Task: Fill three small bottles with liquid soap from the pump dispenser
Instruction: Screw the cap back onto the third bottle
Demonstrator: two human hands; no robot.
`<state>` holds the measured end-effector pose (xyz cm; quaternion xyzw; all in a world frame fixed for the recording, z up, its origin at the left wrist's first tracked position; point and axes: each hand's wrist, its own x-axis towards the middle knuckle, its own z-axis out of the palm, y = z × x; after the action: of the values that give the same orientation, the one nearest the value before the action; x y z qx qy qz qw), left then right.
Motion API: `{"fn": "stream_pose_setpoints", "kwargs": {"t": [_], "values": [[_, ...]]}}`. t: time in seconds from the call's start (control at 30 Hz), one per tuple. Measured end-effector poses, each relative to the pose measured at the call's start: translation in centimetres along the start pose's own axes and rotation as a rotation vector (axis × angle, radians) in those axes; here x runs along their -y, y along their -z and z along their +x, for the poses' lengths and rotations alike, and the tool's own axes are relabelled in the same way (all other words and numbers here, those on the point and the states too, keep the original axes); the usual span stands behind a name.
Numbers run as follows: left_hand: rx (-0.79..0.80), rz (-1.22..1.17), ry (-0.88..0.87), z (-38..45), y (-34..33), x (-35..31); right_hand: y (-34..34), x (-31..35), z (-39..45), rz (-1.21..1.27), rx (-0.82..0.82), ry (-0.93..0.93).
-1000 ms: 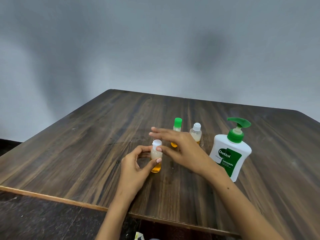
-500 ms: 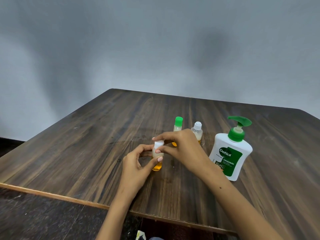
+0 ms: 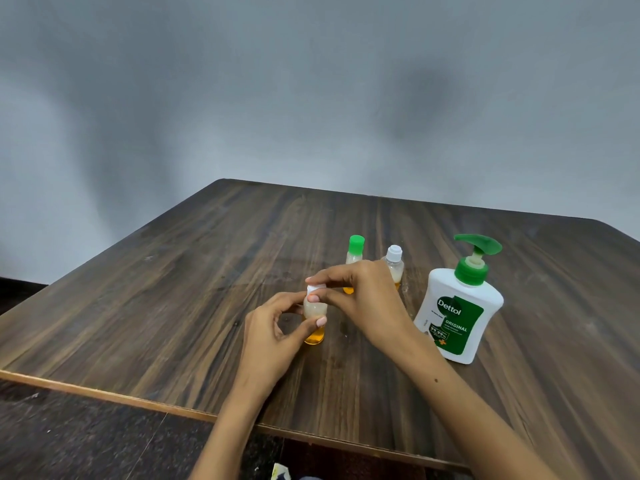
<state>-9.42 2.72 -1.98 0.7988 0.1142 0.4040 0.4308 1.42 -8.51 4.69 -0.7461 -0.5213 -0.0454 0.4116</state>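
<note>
Two hands working one small bottle mid-table. Left hand curling round its body, thumb across front; right hand pinching white cap on top. Orange soap sitting in bottom. Green-capped bottle and white-capped bottle standing behind right hand, partly hidden. Pump dispenser standing just right of wrist on wooden table.

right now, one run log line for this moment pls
left hand: holds small bottle | right hand: pinches its white cap | two other bottles capped | dispenser untouched
</note>
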Motion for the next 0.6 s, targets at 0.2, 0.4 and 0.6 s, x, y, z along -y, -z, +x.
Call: {"fn": "stream_pose_setpoints", "kwargs": {"t": [0.2,0.4,0.6], "values": [[-0.021,0.020,-0.005,-0.2,-0.1,-0.1,-0.8,-0.6,-1.2,0.041,-0.100,0.057],[0.024,-0.011,0.095,2.0,-0.3,-0.4,-0.1,-2.0,-3.3,0.026,-0.216,0.166],[0.086,-0.057,0.206,7.0,-2.0,1.2,1.6,-3.3,-5.3,-0.037,-0.315,0.125]]}}
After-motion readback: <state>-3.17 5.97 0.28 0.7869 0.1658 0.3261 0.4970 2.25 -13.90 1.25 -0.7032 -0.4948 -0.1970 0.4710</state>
